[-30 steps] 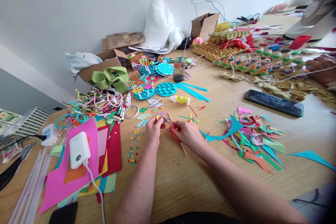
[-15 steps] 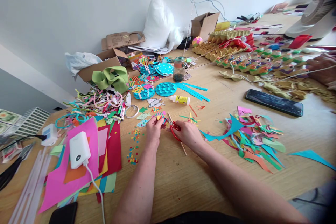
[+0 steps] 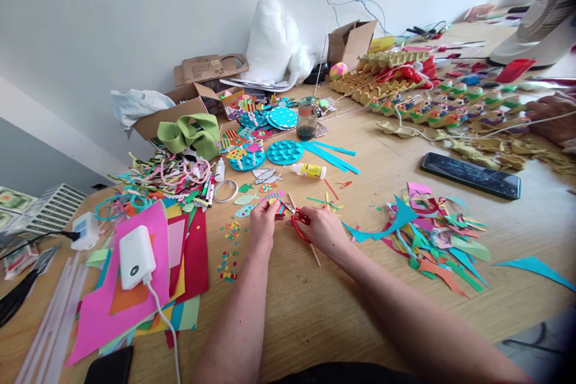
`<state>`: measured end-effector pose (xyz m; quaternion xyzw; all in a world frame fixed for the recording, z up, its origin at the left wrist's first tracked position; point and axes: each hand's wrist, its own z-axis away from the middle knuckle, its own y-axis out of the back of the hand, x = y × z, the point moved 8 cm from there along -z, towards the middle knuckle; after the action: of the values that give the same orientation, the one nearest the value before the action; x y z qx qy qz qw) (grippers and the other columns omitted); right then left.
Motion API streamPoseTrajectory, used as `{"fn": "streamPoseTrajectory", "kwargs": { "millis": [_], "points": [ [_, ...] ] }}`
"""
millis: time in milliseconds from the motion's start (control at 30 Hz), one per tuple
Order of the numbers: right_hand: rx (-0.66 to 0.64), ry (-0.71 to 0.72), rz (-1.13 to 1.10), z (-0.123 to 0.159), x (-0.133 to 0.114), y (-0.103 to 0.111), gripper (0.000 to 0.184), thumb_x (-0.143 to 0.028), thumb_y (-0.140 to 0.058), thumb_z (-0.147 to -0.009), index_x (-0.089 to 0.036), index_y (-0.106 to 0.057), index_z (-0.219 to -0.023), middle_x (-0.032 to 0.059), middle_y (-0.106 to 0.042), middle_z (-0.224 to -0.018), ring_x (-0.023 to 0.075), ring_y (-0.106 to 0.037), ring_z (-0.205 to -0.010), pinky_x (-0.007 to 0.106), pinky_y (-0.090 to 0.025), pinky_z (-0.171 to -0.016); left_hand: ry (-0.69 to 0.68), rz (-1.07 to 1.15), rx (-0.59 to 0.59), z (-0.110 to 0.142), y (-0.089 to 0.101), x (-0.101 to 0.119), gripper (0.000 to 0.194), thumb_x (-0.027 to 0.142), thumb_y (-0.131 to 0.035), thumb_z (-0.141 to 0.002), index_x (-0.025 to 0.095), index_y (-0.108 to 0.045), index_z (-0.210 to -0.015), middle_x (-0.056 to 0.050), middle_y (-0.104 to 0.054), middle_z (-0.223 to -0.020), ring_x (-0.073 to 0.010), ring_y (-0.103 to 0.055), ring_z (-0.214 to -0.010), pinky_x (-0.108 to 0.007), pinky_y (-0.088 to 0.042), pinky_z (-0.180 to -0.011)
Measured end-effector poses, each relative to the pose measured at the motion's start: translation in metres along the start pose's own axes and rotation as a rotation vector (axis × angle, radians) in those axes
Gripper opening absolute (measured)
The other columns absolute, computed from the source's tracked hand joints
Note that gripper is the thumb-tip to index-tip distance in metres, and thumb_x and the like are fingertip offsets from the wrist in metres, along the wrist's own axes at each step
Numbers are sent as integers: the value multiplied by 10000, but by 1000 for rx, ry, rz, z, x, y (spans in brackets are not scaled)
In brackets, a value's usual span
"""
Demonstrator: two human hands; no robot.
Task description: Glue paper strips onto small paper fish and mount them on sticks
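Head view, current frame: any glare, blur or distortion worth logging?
Head view: pale glare on the tabletop around the phone's right end; fan soft at upper right; right corners dark; right forearm looks stretched, probably wide-angle distortion.

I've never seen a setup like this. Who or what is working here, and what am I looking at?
There is no robot: a person works with bare hands, seen by a camera worn on their head, looking forward and down. The left hand pinches a small colourful piece; the right hand holds red-handled scissors. On the table lie paper fish, a glue bottle, paper scraps and a phone. Another person's hand shows at the right edge.
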<state>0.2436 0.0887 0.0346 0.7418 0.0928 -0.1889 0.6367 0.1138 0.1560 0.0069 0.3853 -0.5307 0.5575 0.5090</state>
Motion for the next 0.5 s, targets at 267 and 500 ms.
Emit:
{"fn": "streamPoseTrajectory", "kwargs": {
  "millis": [267, 500],
  "points": [
    [19, 12, 3, 0, 0, -1, 369, -490, -494, -845, -201, -580, -633, 42, -680, -674, 153, -596, -587, 259, -271, -546, -58, -60, -6, -2, 0, 1, 150, 302, -663, -633, 155, -639, -655, 18, -586, -601, -104, -516, -530, -227, -474, -507],
    [5, 17, -11, -1, 0, -1, 413, -539, -480, -841, -196, -588, -640, 51, -669, -667, 159, -595, -615, 253, -289, -566, -59, -75, -13, -3, 1, -1, 165, 307, -658, -635, 148, -648, -681, 16, -594, -611, -109, -534, -548, -227, -477, -517]
  ]
}}
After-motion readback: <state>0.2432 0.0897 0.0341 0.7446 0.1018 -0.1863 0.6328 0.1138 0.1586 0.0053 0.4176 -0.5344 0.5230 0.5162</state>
